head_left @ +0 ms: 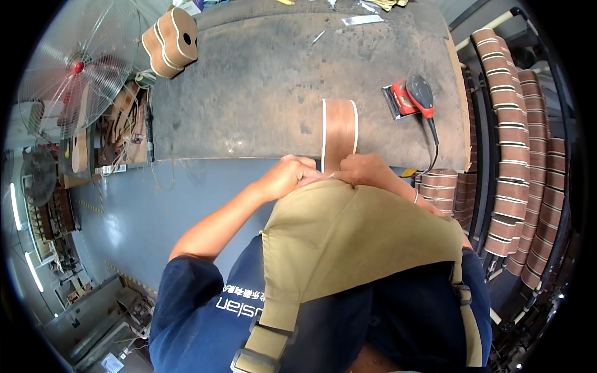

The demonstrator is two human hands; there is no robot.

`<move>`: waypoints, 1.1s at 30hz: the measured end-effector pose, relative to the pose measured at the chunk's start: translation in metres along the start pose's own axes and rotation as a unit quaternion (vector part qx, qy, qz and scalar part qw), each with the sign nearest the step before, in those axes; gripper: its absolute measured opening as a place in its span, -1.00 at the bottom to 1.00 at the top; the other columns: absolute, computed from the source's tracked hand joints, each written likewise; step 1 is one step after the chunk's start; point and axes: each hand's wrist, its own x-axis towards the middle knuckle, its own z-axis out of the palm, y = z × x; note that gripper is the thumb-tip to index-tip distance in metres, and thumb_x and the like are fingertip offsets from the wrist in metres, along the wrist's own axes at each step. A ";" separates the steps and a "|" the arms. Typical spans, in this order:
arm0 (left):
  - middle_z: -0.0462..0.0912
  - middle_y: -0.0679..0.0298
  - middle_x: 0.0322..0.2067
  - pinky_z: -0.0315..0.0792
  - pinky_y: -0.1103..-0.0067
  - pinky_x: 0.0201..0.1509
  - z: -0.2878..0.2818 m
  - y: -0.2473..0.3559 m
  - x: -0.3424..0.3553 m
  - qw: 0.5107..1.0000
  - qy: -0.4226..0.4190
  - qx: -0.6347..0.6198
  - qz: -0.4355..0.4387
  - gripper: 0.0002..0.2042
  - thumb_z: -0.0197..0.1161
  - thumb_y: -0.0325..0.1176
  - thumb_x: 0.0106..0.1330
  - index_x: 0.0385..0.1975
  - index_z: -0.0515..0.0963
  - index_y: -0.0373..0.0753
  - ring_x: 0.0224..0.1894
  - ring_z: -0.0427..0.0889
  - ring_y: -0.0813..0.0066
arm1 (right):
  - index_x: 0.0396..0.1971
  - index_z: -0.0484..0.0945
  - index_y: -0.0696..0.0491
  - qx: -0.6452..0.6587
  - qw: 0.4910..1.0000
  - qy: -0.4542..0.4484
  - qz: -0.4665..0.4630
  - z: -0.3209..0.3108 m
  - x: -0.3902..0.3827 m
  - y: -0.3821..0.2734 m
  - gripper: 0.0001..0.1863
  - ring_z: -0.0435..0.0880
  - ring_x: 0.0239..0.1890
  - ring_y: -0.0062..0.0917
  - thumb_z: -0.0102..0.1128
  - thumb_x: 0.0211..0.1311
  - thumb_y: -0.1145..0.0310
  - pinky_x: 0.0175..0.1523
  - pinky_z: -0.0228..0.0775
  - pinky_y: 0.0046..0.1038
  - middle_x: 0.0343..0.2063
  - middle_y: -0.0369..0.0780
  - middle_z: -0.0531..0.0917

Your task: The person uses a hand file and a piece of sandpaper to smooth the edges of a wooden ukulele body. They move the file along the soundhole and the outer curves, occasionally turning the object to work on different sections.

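A brown, curved wooden piece [340, 127] with white edging along both sides, which looks like the side of a small guitar-shaped body, stands at the worktable's front edge. Its near end disappears behind my hands and my khaki apron [373, 227]. My left hand [292, 176] is closed just left of that end, close against the apron. On the other side, my right hand [364, 169] has its fingers bent and pressed together beside the white edging. Between the two hands a small pale bit shows, too small to name. Whatever the fingers pinch is hidden.
A red and black electric sander [410, 98] with its cord rests on the worktable [261, 87] at right. A small guitar-shaped body [173, 42] stands at the far left, near a large fan [79, 67]. Racks of brown bodies [507, 143] line the right.
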 end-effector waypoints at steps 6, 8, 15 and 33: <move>0.63 0.18 -0.45 0.51 0.37 -0.31 -0.054 0.056 0.047 0.993 0.107 0.049 0.013 -0.82 0.41 -0.55 0.27 -0.16 0.80 -0.19 -0.42 0.62 0.20 | -0.18 0.68 0.03 0.011 0.970 0.235 0.060 -0.050 0.019 -0.001 -0.81 0.70 -0.26 -0.27 0.22 0.21 0.45 -0.27 0.55 -0.25 -0.35 -0.22 0.65; 0.64 0.17 -0.42 0.50 0.37 -0.31 -0.068 0.053 0.079 0.982 0.152 0.102 0.053 -0.82 0.39 -0.58 0.28 -0.17 0.79 -0.21 -0.42 0.63 0.21 | -0.09 0.69 0.10 0.030 0.955 0.273 0.109 -0.075 0.028 0.010 -0.74 0.71 -0.23 -0.17 0.21 0.22 0.52 -0.18 0.56 -0.20 -0.28 -0.12 0.70; 0.75 0.17 -0.37 0.59 0.47 -0.21 -0.072 -0.038 0.189 0.989 0.047 -0.025 -0.137 -0.93 0.42 -0.59 0.30 -0.28 0.78 -0.32 -0.38 0.72 0.41 | -0.19 0.79 0.11 0.208 0.903 0.239 0.290 -0.037 0.047 0.129 -0.83 0.71 -0.29 -0.10 0.27 0.31 0.49 -0.16 0.53 -0.24 -0.35 -0.02 0.73; 0.59 0.08 -0.42 0.54 0.26 -0.20 -0.080 0.008 0.152 0.995 0.044 0.089 0.023 -0.91 0.30 -0.64 0.19 -0.37 0.66 -0.32 -0.28 0.62 0.01 | -0.01 0.74 0.06 0.205 0.924 0.204 0.252 -0.056 0.031 0.081 -0.58 0.66 -0.28 -0.22 0.20 0.10 0.64 -0.18 0.54 -0.24 -0.34 -0.13 0.69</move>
